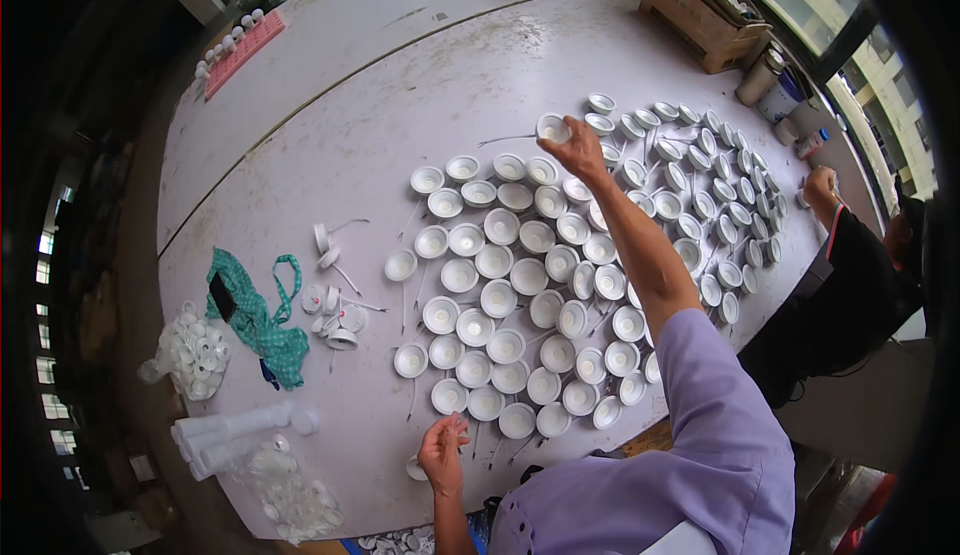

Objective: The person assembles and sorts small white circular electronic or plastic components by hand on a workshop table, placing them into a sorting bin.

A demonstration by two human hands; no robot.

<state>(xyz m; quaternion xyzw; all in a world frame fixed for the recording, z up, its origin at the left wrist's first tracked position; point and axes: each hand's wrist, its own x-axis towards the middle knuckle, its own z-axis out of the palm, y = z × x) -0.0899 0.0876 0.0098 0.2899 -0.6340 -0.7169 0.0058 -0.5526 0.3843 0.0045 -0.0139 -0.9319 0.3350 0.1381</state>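
Many white round downlights [528,276] with thin wire leads are spread in a broad cluster over the table [380,115]. My right arm stretches across them to the far side. There my right hand [580,151] grips one downlight [551,128] by its rim, its lead pointing left. My left hand [443,452] is at the near edge of the cluster, fingers curled in toward the thumb. Whatever is between those fingers is too small or hidden to make out. A white round piece [416,468] shows partly from behind this hand; I cannot tell whether it touches.
On the left lie a green dotted cloth [262,315], a few loose lamps [340,323], bagged white rings [195,355] and white tubes [235,430]. A pink rack [243,53] stands far left, a wooden box [700,17] far right. Another person's hand [822,193] is at the right edge.
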